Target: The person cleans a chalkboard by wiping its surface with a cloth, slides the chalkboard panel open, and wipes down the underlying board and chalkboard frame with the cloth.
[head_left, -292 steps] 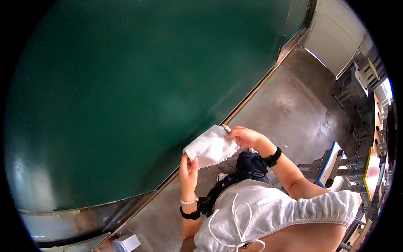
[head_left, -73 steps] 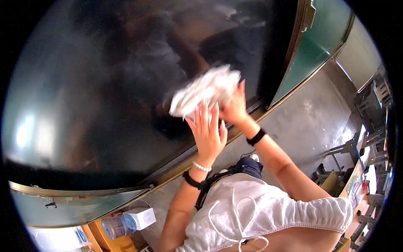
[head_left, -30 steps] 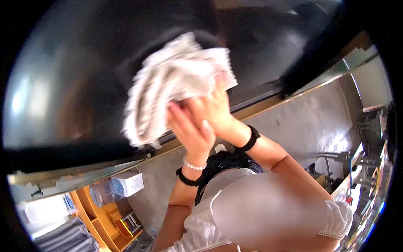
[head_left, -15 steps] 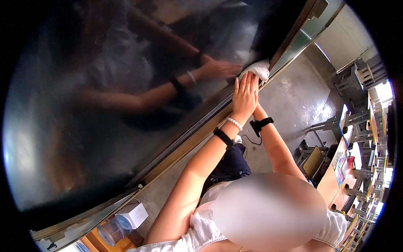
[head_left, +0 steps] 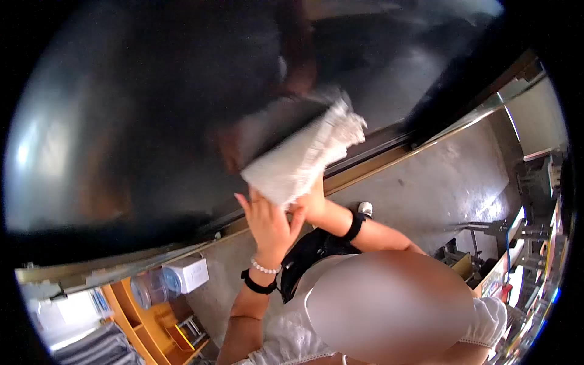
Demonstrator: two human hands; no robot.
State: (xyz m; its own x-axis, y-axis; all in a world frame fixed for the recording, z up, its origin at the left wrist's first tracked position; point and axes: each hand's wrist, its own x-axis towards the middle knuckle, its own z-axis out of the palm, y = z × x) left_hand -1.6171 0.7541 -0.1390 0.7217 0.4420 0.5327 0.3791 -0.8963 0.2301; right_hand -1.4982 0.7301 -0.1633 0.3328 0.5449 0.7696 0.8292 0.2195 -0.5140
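A white cloth (head_left: 298,161) is lifted at a slant in front of a dark, glossy board (head_left: 152,121), with its frayed upper end blurred. My right hand (head_left: 313,198) is closed at the cloth's lower edge, its fingers largely hidden behind the fabric. Just left of it, my left hand (head_left: 269,224) touches the bottom corner of the cloth with its fingers stretched out and apart, some fingertips covered. My left wrist has a pearly bracelet and a black band; another black band is round my right wrist.
A ledge (head_left: 371,169) runs below the board. At the lower left are a wooden cabinet (head_left: 143,316), a clear water bottle (head_left: 149,289) and a white box (head_left: 188,274). Desks and chairs (head_left: 517,243) line the right side beyond the grey floor (head_left: 444,173).
Both hands and the cloth have come back from the board's lower right edge towards my body. My left hand has moved off my right, and the bunched cloth now hangs spread out.
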